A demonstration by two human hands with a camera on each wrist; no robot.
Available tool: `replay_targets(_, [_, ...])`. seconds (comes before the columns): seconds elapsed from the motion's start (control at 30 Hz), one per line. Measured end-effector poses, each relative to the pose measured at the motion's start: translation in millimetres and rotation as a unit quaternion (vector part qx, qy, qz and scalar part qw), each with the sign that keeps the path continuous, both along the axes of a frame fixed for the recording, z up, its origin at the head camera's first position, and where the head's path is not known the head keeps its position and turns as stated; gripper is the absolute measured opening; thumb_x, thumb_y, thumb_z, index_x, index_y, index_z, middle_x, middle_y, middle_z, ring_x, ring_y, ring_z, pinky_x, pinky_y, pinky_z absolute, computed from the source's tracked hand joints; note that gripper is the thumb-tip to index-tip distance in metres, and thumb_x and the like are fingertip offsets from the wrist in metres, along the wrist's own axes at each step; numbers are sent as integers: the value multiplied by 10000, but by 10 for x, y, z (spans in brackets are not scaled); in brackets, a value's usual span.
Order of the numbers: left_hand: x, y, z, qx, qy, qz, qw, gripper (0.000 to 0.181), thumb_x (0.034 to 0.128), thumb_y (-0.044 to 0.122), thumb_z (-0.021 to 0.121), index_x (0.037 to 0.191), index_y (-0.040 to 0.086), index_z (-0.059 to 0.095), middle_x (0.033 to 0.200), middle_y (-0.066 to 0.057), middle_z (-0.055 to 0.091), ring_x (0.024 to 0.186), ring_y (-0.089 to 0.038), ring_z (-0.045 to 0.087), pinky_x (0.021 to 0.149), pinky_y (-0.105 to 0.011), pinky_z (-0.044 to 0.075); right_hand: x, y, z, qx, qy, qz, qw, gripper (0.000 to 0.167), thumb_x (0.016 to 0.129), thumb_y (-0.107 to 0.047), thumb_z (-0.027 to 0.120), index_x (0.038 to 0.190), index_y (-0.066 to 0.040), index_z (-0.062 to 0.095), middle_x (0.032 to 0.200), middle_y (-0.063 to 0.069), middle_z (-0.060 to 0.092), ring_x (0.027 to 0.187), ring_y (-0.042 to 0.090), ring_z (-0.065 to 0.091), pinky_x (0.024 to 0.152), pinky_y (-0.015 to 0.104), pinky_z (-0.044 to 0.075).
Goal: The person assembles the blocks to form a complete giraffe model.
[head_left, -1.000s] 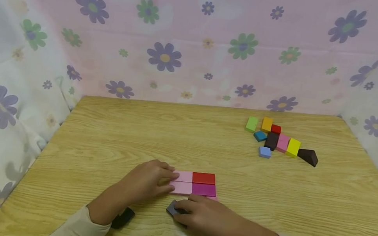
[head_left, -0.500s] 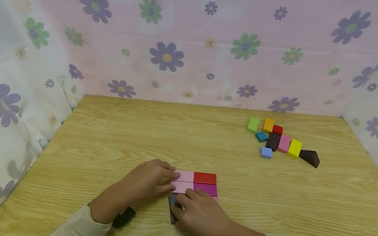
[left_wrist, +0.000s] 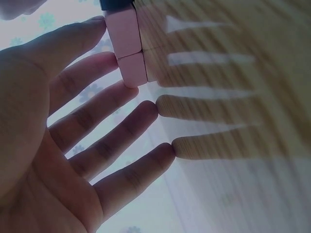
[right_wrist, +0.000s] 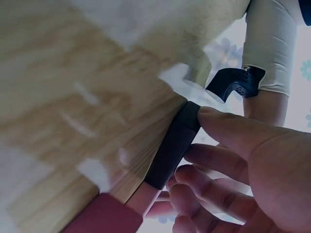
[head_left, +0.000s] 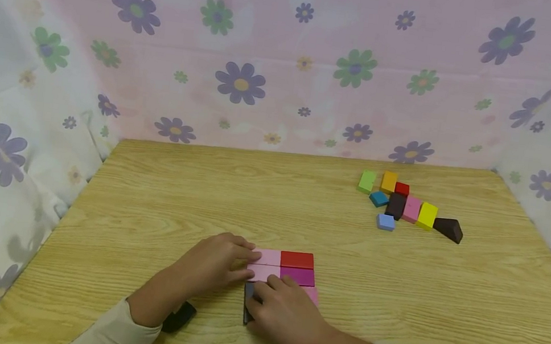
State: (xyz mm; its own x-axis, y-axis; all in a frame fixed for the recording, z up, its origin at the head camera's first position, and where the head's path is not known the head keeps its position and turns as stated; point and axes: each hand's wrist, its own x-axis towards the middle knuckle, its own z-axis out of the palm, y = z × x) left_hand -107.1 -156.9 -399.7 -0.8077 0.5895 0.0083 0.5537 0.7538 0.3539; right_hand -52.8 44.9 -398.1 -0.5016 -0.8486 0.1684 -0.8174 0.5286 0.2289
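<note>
In the head view, two light pink blocks (head_left: 265, 273) lie beside a red block (head_left: 297, 259) and a magenta block (head_left: 299, 276), forming a flat rectangle. Another pink block (head_left: 312, 295) shows partly below the magenta one. My left hand (head_left: 215, 262) touches the left side of the light pink blocks; the left wrist view shows its fingers extended, with the thumb at a pink block (left_wrist: 122, 31). My right hand (head_left: 284, 313) pinches a black block (head_left: 247, 303) just below the light pink ones and hides much of it. Thumb and fingers meet the black block (right_wrist: 172, 150) in the right wrist view.
Several loose blocks lie at the back right of the wooden table (head_left: 174, 194), among them a yellow block (head_left: 427, 216), a lime green block (head_left: 366, 181) and a black angled block (head_left: 449, 229). Flowered cloth (head_left: 291, 82) encloses the back and sides.
The right hand has turned the black block from a slant to nearly straight and brought it up against the light pink blocks. The left hand has stayed in place.
</note>
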Motion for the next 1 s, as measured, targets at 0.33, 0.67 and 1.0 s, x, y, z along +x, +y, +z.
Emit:
replay_targets(0.33, [-1, 3, 9, 32, 44, -48, 10000, 332, 904, 320, 747, 1188, 149, 755, 1234, -64, 720, 1174, -258, 661, 992, -435, 548, -13, -2, 24, -173, -1204, -348, 9920, 297, 890, -390, 740, 1124, -210, 762, 954, -30, 624, 834, 114, 605, 780, 265, 546])
replay_targets(0.67, [-1, 10, -4, 89, 95, -14, 9999, 335, 892, 320, 760, 1184, 156, 758, 1220, -60, 727, 1157, -253, 668, 979, -431, 555, -78, 242, 93, -664, -1684, -139, 9834, 306, 915, -361, 719, 1192, -232, 732, 1029, -41, 652, 914, 105, 593, 844, 276, 545])
replay_targets(1.0, [8, -2, 12, 32, 129, -40, 9999, 336, 897, 297, 755, 1195, 142, 751, 1230, -70, 722, 1160, -260, 664, 985, -437, 551, -309, 747, 130, -1627, -1318, -726, 9751, 272, 835, -238, 817, 1100, -194, 775, 1029, -52, 670, 964, 124, 599, 862, 363, 563])
